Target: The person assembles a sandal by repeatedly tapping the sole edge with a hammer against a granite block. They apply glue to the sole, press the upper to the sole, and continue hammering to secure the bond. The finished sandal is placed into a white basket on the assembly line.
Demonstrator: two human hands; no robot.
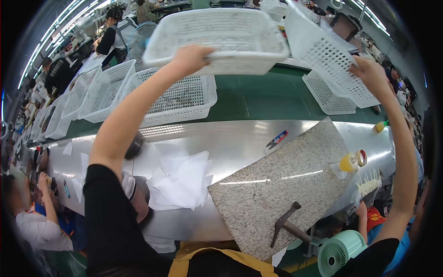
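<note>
White plastic baskets are both aloft, left hand (194, 56) gripping one basket (217, 39), right hand (369, 74) clutching another (332, 51), neither yet set on the green belt (258, 97).

— What do the hands hold?
— The left hand (196, 56) has its grip on the near rim of a white basket (217, 39) lifted high; the right hand (369, 74) holds a second white basket (330, 51), tilted steeply.
— And below them?
— A granite slab (281, 184) lies on the steel worktop (230, 138) with a hammer (284, 221) at its near edge, and white cloths (182, 180) to its left. More baskets (180, 99) sit on the far green belt (263, 97).
</note>
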